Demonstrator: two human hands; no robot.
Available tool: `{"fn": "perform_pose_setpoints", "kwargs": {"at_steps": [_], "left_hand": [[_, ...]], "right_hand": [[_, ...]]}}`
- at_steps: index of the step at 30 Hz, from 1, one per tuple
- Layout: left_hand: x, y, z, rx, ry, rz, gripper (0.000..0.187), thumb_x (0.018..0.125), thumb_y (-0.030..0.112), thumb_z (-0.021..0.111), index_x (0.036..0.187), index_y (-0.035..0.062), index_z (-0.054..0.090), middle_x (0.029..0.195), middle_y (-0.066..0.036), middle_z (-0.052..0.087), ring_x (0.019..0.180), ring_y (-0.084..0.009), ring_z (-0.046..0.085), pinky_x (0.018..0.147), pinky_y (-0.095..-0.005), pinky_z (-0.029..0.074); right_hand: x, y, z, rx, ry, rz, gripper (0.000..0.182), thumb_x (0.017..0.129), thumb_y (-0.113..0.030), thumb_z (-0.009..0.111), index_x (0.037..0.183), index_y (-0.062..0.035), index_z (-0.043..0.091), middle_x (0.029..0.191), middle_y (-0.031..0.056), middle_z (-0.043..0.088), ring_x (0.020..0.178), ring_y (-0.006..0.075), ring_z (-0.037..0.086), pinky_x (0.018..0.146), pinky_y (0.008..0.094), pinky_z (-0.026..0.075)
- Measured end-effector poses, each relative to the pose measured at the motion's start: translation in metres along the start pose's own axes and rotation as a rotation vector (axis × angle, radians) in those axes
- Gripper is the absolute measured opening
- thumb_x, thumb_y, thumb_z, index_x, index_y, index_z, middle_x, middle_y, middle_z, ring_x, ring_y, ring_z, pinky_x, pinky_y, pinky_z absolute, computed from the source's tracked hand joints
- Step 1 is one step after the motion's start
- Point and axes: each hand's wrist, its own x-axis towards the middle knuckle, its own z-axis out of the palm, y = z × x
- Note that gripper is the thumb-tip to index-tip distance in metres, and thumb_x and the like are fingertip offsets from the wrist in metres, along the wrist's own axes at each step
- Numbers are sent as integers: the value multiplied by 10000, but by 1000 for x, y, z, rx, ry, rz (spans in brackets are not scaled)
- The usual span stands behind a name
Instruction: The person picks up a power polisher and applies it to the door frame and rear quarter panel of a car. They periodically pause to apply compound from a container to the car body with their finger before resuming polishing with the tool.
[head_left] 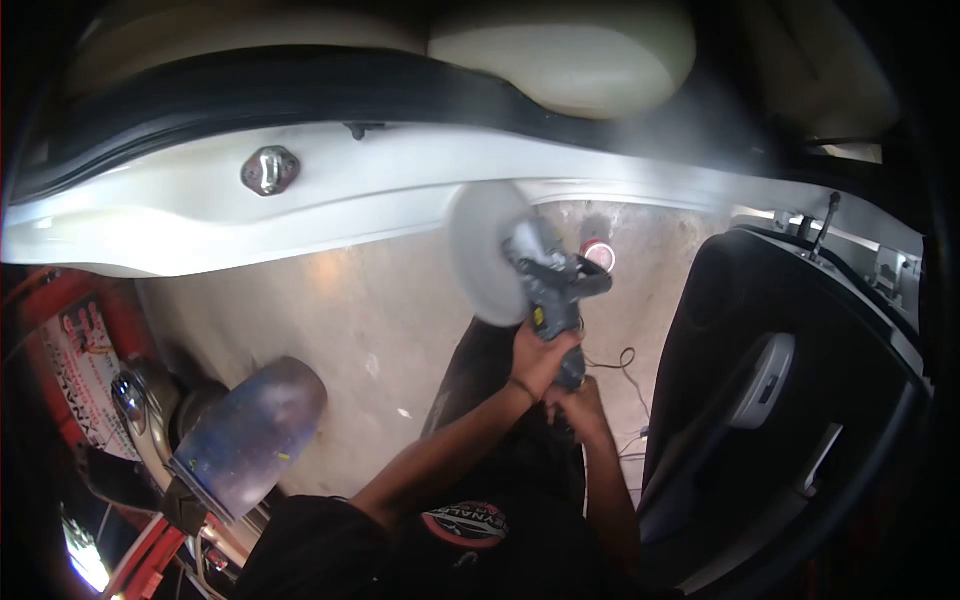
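The polisher (555, 290) is up against the white car sill (400, 190), its round white pad (485, 252) pressed to the painted edge just below the door opening. It looks a heavy, stiff machine with a soft pad that would pull sideways when it spins, so I judge it wants two firm holds: one high on the body near the head, one low on the rear handle. That is how I have it. My left hand (540, 355) is wrapped tight round the grey body just behind the pad, and my right hand (583, 405) has its grip closed on the handle's tail, touching the left hand from below. Both arms reach up and forward, so the tool sits well out in front of me. Its cord (622, 365) trails down toward the concrete floor (350, 320). A chrome door striker (270, 170) sits on the sill to the left, the open door's dark trim panel (780, 400) stands to my right, and a small red-rimmed tin (599, 255) rests on the floor beyond.
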Motion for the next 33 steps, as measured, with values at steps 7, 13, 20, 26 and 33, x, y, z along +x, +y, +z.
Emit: {"fn": "perform_pose_setpoints", "kwargs": {"at_steps": [7,13,20,26,33], "left_hand": [[95,-50,42,61,-34,-6,495,789,358,894,1089,-19,780,951,-125,787,859,-238,759,801,-384,590],[116,-74,53,11,-127,-179,494,785,381,885,1090,2,795,949,-123,781,841,-229,748,776,-378,586],[109,-75,79,-137,-98,-252,479,852,382,854,1103,-12,748,910,-96,730,751,-218,714,687,-383,588],[95,-65,89,-82,1,-257,514,832,363,875,1142,-27,750,994,-113,741,823,-225,717,749,-382,588],[110,-81,106,-408,-191,-264,507,856,330,867,1204,6,691,998,-88,722,817,-213,721,747,-375,607]], "right_hand": [[58,-2,-25,206,156,78,115,836,-107,752,858,-7,700,708,72,644,531,185,626,481,343,510],[61,-2,-34,207,242,103,135,838,-136,776,846,-27,696,699,50,626,527,166,616,476,337,505],[56,-11,-65,84,231,166,133,822,-145,792,825,-37,713,702,42,634,534,159,621,482,337,515],[49,-18,-75,16,244,177,169,812,-168,821,851,-33,727,710,39,649,545,157,628,495,332,517],[52,-30,-86,-96,360,116,135,840,-121,780,808,-10,710,704,56,652,531,159,612,480,348,492]]}}
